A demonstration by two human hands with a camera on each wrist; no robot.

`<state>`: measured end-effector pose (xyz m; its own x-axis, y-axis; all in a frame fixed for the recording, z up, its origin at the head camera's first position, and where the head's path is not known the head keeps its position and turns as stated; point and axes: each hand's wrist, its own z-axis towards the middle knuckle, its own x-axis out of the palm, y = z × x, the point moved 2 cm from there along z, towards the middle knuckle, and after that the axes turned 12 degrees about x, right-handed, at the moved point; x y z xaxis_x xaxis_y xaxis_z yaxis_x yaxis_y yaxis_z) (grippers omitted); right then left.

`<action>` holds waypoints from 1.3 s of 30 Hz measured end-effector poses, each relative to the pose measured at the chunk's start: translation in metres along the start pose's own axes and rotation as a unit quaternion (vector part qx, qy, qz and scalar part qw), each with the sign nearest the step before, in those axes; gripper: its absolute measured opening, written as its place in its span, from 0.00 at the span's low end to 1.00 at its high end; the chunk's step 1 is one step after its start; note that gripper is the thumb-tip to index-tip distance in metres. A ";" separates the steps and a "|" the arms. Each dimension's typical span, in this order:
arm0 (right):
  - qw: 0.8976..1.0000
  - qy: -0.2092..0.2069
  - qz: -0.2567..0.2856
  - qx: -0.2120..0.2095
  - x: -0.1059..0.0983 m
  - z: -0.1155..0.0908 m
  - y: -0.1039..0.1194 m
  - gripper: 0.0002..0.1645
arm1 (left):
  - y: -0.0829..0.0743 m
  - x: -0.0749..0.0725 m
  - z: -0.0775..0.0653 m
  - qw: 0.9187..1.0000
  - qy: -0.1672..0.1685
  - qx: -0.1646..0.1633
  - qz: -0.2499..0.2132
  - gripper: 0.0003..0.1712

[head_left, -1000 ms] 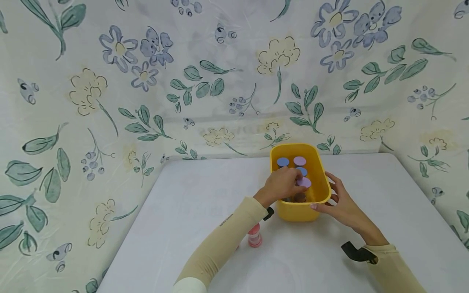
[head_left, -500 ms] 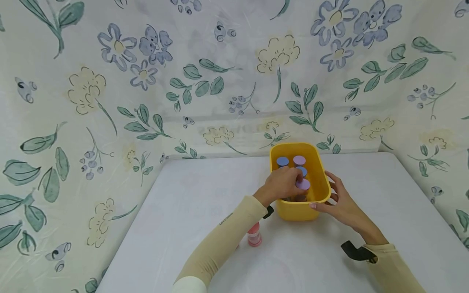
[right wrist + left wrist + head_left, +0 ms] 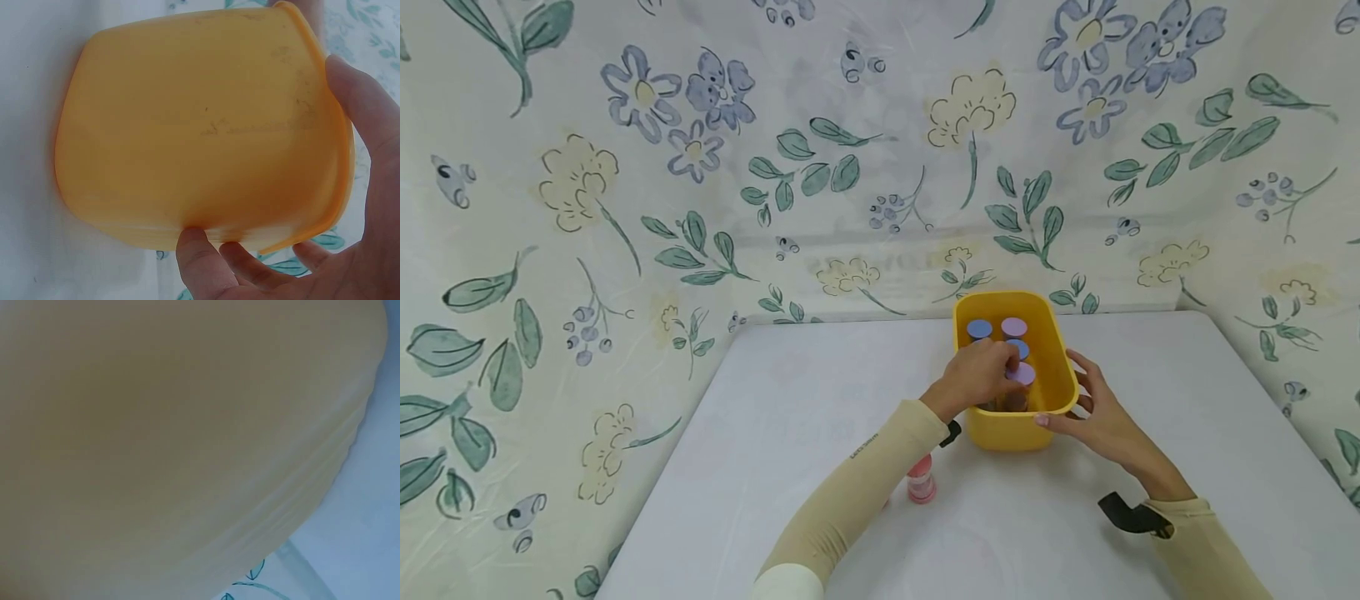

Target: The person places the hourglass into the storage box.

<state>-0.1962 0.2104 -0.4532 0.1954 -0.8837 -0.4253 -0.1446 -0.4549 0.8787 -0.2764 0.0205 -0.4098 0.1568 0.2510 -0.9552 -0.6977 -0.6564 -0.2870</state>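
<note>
A yellow plastic bin (image 3: 1009, 433) stands on the white table, several small sand timers inside it. Blue ends (image 3: 979, 329) and a purple end (image 3: 1014, 326) face up there. My left hand (image 3: 976, 373) reaches over the bin's left rim and pinches a purple sand timer (image 3: 1022, 374) near its top. At the right front corner my right hand (image 3: 1101, 417) grips the bin, thumb on the rim and fingers against the side; the right wrist view shows these fingers (image 3: 203, 262) on the yellow wall (image 3: 187, 125). Only beige sleeve (image 3: 156, 437) fills most of the left wrist view.
A pink sand timer (image 3: 921, 482) stands upright on the table (image 3: 820, 375) beside my left forearm. Another pink bit peeks from behind the sleeve, mostly hidden. Flower-printed cloth (image 3: 865, 192) rises behind the table's back edge, close to the bin.
The purple sand timer in my left hand dips very slightly, then comes back up. The right hand and the bin stay where they were.
</note>
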 end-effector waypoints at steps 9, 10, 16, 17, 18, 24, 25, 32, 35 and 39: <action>1.000 0.002 0.001 -0.001 0.000 0.000 0.001 0.68 | 0.001 -0.007 -0.003 0.999 -0.017 -0.002 -0.044 0.21; 1.000 0.002 0.001 -0.001 0.000 0.000 0.001 0.68 | 0.002 -0.009 -0.004 0.998 -0.021 -0.003 -0.053 0.22; 1.000 0.001 0.002 -0.003 -0.002 -0.001 0.003 0.69 | 0.009 -0.037 -0.016 0.994 -0.057 0.012 -0.093 0.26; 1.000 0.001 0.001 -0.002 -0.002 -0.001 0.004 0.69 | 0.011 -0.043 -0.020 0.993 -0.065 0.017 -0.099 0.26; 1.000 -0.001 0.000 -0.001 -0.002 -0.001 0.004 0.69 | 0.013 -0.049 -0.025 0.991 -0.073 0.021 -0.109 0.26; 1.000 -0.002 -0.001 0.005 0.000 0.000 0.003 0.70 | 0.029 -0.078 -0.069 0.981 -0.113 0.030 -0.154 0.22; 1.000 -0.002 -0.001 0.005 0.000 0.000 0.003 0.70 | 0.032 -0.082 -0.077 0.981 -0.117 0.025 -0.156 0.22; 1.000 -0.001 0.001 0.004 0.000 0.002 0.001 0.70 | 0.053 -0.094 -0.131 0.975 -0.136 -0.020 -0.174 0.21; 1.000 0.000 0.002 0.003 0.000 0.002 0.000 0.70 | 0.059 -0.089 -0.153 0.969 -0.149 -0.035 -0.192 0.21; 1.000 0.003 0.004 0.002 -0.001 0.002 0.001 0.70 | 0.067 -0.076 -0.179 0.962 -0.166 -0.046 -0.210 0.20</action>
<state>-0.1980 0.2101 -0.4521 0.1992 -0.8868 -0.4170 -0.1496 -0.4481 0.8814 -0.2103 -0.1698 -0.3697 0.1683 0.7118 -0.6819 -0.5549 -0.5033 -0.6624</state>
